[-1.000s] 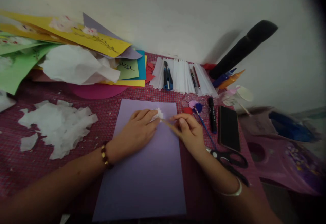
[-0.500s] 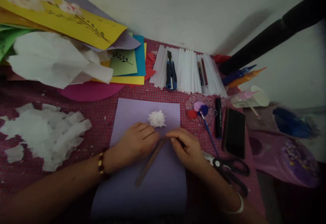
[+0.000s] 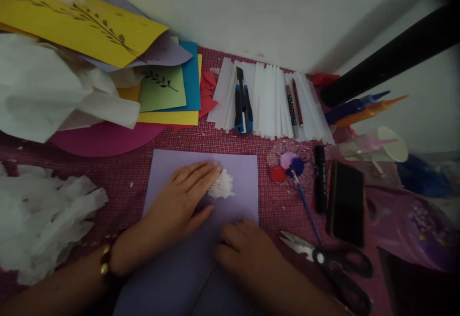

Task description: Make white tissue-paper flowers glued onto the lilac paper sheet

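Note:
A purple sheet (image 3: 237, 162) lies on the red checked cloth, with a small white crinkled paper flower (image 3: 222, 184) on its upper part. My left hand (image 3: 176, 203) rests on the sheet, fingers stretched out and thumb apart, its fingertips at the flower's left edge. Below the flower, my right hand (image 3: 247, 253) is closed, knuckles up, over the sheet. A thin dark line or strip (image 3: 204, 286) runs diagonally just left of it; whether that hand grips it is hidden.
White paper pieces (image 3: 46, 215) lie at left, below stacked coloured papers (image 3: 161, 90). White strips (image 3: 264, 100) bear a cutter (image 3: 243, 107) at the back. At right are a paint palette (image 3: 278, 174), brush (image 3: 305, 201), marker (image 3: 320, 179), phone (image 3: 346, 203) and scissors (image 3: 325, 258).
My left hand has opened out and moved up beside the flower. My right hand has moved down the sheet and curled over. The brown strip no longer shows its broad face. The view has shifted.

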The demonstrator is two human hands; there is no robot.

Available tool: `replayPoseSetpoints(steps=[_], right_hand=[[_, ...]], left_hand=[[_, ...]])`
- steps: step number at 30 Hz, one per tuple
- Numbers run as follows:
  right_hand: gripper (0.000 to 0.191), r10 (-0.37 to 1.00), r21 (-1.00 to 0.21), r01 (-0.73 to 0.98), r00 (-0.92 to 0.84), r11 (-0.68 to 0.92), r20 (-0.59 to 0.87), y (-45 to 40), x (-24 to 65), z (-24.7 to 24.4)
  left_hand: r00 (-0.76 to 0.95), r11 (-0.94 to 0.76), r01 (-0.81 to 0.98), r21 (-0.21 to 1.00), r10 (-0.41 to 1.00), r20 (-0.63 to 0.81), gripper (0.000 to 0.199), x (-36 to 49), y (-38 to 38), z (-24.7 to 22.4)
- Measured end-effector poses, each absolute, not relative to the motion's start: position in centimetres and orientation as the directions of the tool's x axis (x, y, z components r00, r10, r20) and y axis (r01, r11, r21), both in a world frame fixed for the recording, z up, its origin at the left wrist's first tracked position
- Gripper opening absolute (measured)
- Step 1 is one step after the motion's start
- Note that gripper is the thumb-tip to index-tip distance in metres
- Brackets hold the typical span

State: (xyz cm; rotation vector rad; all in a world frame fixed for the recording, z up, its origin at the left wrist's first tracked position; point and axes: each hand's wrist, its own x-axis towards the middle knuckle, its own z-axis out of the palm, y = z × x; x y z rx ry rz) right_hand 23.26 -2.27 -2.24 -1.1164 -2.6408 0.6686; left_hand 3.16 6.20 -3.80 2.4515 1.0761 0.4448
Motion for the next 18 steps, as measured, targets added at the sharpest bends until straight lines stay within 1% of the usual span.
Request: replayPoseSetpoints(steps=[2, 7, 10, 12, 14, 16, 18], right_hand=[[0.013, 0.727, -0.469, 0.636, -0.686, 0.613, 0.020, -2.4, 23.3, -2.6], [0.011, 0.732, -0.439, 0.662, -0.681, 0.607, -0.014, -2.1, 23.1, -2.7], [0.010, 0.734, -0.419, 0.670, -0.679, 0.613, -0.010, -1.8, 22.8, -2.3], [0.008, 0.735, -0.400, 0.676, -0.678, 0.619, -0.008, -1.7, 22.7, -2.1], [0.005, 0.734, -0.417, 0.660, -0.679, 0.625, 0.025, -1.6, 22.9, -2.0], [0.006, 0.752, -0.512, 0.609, -0.648, 0.605, 0.118, -1.5, 23.3, -1.9], [0.007, 0.813, -0.670, 0.514, -0.527, 0.536, 0.247, -1.4, 23.8, -1.7]], left_hand=[[0.658, -0.622, 0.628, 0.467, 0.745, 0.109, 0.073, 3.2, 6.1, -3.8], [0.652, -0.637, 0.671, 0.380, 0.750, 0.107, 0.063, 3.7, 5.8, -3.7], [0.640, -0.632, 0.671, 0.386, 0.758, 0.129, 0.058, 4.0, 5.9, -3.7], [0.609, -0.607, 0.669, 0.429, 0.778, 0.151, 0.054, 4.3, 6.3, -3.9], [0.569, -0.567, 0.648, 0.508, 0.804, 0.172, 0.046, 4.4, 7.0, -4.1], [0.516, -0.504, 0.580, 0.640, 0.836, 0.190, 0.041, 4.2, 7.9, -4.1], [0.440, -0.381, 0.443, 0.812, 0.881, 0.173, 0.048, 3.4, 8.5, -3.7]])
